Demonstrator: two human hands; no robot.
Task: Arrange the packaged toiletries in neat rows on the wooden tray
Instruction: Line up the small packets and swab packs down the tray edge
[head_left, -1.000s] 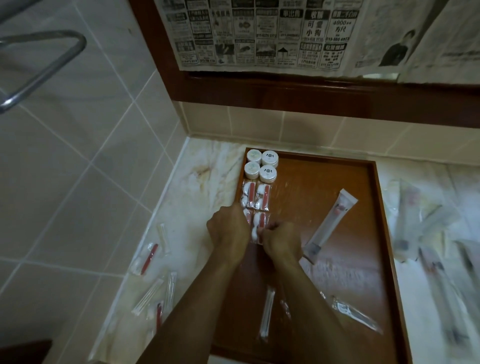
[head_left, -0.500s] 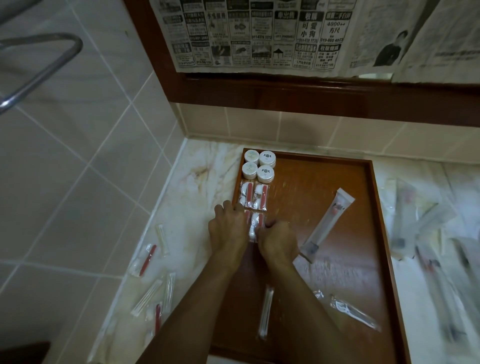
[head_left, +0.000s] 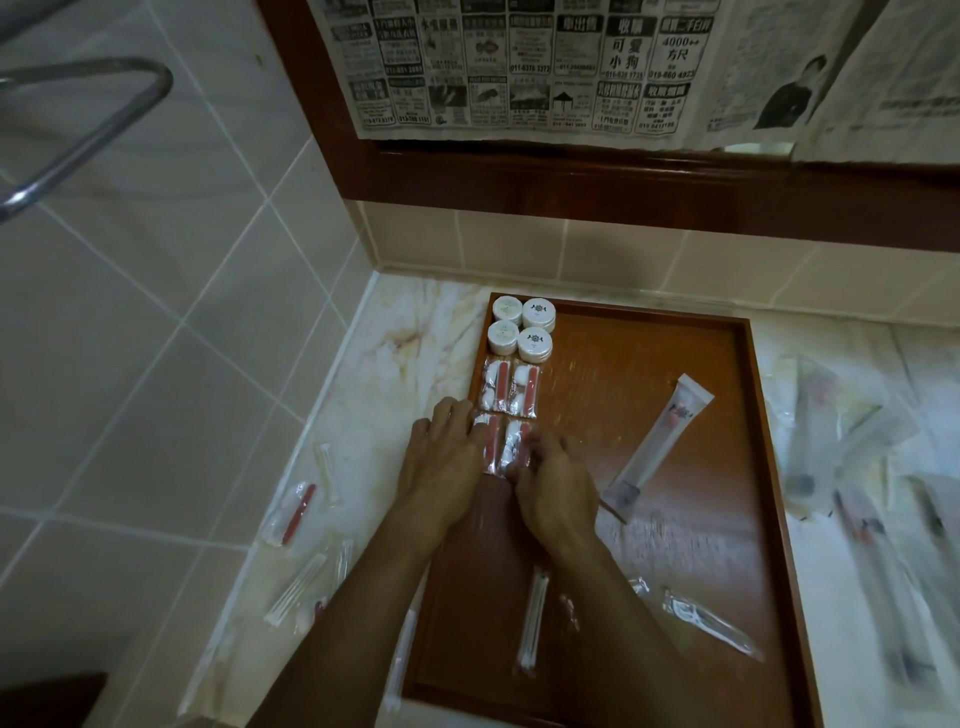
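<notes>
A wooden tray (head_left: 748, 415) lies on the marble counter. At its far left corner stand several round white soap tubs (head_left: 522, 327), and below them a pair of clear packets with red sticks and cotton (head_left: 511, 387). A second pair of such packets (head_left: 504, 441) lies under my fingertips. My left hand (head_left: 441, 462) rests flat on the pair's left side, over the tray's left rim. My right hand (head_left: 556, 483) presses on the pair's right side with fingers spread. A boxed toothbrush (head_left: 660, 441) lies diagonally in the tray. A cotton-swab packet (head_left: 532, 623) and a floss packet (head_left: 711, 626) lie near the front.
Loose packets lie on the counter left of the tray, among them a red-stick packet (head_left: 293, 512) and swab packets (head_left: 301, 587). More wrapped toiletries (head_left: 857, 467) are scattered to the right. Tiled walls close the corner; a newspaper-covered mirror frame (head_left: 571, 176) hangs behind; a metal rail (head_left: 78, 130) juts out upper left.
Both hands have flattened over the second pair of red-stick packets and nudged them into line under the first pair. The view has shifted slightly.
</notes>
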